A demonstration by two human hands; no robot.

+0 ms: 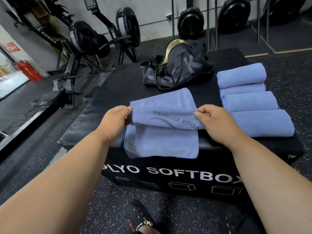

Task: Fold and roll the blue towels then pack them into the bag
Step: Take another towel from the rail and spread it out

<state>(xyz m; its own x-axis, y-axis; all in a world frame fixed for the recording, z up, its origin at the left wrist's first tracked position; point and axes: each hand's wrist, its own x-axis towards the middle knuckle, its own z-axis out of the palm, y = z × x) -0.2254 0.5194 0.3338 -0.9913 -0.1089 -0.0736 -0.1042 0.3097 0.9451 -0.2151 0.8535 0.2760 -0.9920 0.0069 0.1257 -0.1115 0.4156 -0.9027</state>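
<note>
Here, on the black padded plyo box, the left hand and right hand each pinch a side edge of the flat blue microfibre towel, lifting a fold. Four rolled blue towels lie just right of it, near the black-and-gold gym bag behind.

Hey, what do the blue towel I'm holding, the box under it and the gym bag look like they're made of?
Blue towel: soft matte cloth, probably microfibre; it drapes limply and bears a printed logo.
Box: looks like foam under black vinyl; slight sheen, rounded edges, "SOFTBOX" lettering.
Gym bag: dark synthetic fabric, likely nylon or polyester, with a gold trim; it slumps.
</note>
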